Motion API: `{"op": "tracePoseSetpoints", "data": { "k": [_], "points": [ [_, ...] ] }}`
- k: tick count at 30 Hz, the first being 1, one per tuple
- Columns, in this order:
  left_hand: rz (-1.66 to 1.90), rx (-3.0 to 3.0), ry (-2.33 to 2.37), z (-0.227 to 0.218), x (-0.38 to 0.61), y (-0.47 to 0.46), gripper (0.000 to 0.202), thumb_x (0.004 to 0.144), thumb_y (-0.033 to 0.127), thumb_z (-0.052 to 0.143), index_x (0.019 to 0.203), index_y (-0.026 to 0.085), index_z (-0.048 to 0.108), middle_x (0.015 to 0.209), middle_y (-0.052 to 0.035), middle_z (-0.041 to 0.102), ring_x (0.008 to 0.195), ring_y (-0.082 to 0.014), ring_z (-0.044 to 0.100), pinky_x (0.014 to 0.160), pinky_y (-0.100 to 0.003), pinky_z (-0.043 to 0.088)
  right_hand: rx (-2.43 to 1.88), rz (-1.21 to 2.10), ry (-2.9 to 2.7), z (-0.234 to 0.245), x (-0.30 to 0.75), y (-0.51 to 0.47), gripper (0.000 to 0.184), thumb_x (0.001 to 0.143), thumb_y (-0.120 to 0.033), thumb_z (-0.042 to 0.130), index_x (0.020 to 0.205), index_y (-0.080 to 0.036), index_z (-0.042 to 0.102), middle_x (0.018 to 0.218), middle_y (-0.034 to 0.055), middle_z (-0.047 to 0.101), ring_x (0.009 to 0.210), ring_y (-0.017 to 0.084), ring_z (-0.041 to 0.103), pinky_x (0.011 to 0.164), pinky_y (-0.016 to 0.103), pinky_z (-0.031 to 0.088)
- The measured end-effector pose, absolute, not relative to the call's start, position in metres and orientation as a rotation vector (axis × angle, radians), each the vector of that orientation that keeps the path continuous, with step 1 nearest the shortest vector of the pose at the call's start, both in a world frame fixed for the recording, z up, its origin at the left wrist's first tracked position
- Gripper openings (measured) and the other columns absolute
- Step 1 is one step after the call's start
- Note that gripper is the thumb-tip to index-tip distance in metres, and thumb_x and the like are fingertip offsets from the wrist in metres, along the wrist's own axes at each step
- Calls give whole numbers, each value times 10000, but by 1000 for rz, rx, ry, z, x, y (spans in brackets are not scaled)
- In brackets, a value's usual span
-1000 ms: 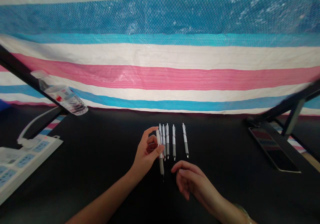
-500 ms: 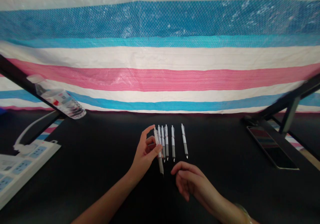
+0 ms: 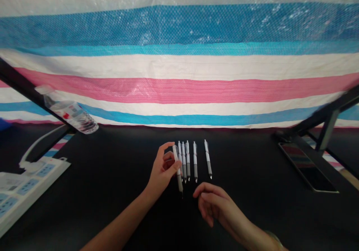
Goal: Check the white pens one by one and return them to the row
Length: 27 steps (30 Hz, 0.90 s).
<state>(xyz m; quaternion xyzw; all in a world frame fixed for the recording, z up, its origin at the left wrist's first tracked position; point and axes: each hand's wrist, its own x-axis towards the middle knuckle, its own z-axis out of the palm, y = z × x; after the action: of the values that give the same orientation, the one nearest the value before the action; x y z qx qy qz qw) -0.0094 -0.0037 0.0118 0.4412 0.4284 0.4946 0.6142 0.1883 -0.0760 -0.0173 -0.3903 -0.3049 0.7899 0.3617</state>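
Note:
A white pen with a grey grip [image 3: 180, 180] is pinched between the thumb and fingers of my left hand [image 3: 162, 169], its tip pointing down toward me. My left index finger reaches up to the pen's top end. Just to the right, several similar white pens [image 3: 187, 159] lie side by side on the black table, tips toward me. One more pen [image 3: 208, 157] lies apart at the right of the row. My right hand [image 3: 215, 204] rests below the pens, fingers loosely curled and apart, holding nothing.
A white power strip [image 3: 33, 187] with a plugged-in cable sits at the left. Behind it a clear plastic bottle [image 3: 74, 114] leans by a black frame bar. At the right lies a dark phone [image 3: 307, 167] near another black bar [image 3: 327, 129]. A striped sheet [image 3: 179, 68] hangs behind.
The camera view has shifted slightly, moving the scene a little right and down. My left hand keeps its hold on the pen, and my right hand stays curled in nearly the same place.

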Motion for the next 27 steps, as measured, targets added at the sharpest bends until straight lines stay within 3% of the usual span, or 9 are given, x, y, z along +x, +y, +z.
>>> {"op": "tracePoseSetpoints", "data": {
  "k": [5, 8, 12, 20, 24, 27],
  "points": [
    [1130, 1039, 1114, 5, -12, 4, 716, 811, 336, 749, 1434, 243, 407, 755, 66, 585, 583, -120, 628, 521, -213, 513, -1010, 2027, -780, -18, 188, -77, 266, 842, -377, 671, 922, -124, 656, 591, 2, 616, 459, 100, 524, 405, 178, 361],
    [1108, 1149, 1198, -3, -15, 10, 742, 823, 332, 727, 1484, 239, 402, 945, -1, 635, 631, -122, 645, 544, -233, 542, -1013, 2029, -781, -17, 188, -76, 268, 845, -382, 669, 920, -124, 654, 585, 0, 614, 448, 94, 511, 403, 176, 360],
    [1131, 1412, 1331, -12, -19, 16, 583, 817, 288, 718, 1378, 237, 567, 1139, -59, 571, 721, -127, 657, 574, -248, 580, -1006, 2038, -789, -16, 188, -76, 294, 845, -402, 676, 932, -122, 656, 596, 3, 611, 457, 94, 509, 409, 179, 367],
    [1071, 1582, 1361, -12, -18, 13, 360, 817, 187, 661, 1176, 202, 673, 1178, -84, 549, 789, -151, 682, 616, -285, 625, -1056, 1962, -907, -17, 189, -74, 293, 866, -424, 641, 937, -139, 640, 601, -5, 602, 460, 102, 508, 422, 192, 361],
    [1055, 1616, 1357, -8, -16, 9, 303, 839, 165, 629, 1138, 195, 664, 1166, -80, 566, 814, -158, 677, 622, -272, 609, -1176, 1642, -1272, -9, 196, -70, 262, 941, -413, 561, 980, -165, 636, 654, -2, 602, 509, 121, 527, 487, 234, 406],
    [1064, 1645, 1365, -5, -14, 6, 270, 851, 162, 620, 1116, 193, 664, 1134, -78, 589, 840, -172, 670, 640, -280, 600, -1303, 1080, -1707, -2, 203, -66, 204, 981, -298, 505, 1100, -193, 633, 865, 60, 652, 758, 191, 618, 652, 299, 495]
  ]
}}
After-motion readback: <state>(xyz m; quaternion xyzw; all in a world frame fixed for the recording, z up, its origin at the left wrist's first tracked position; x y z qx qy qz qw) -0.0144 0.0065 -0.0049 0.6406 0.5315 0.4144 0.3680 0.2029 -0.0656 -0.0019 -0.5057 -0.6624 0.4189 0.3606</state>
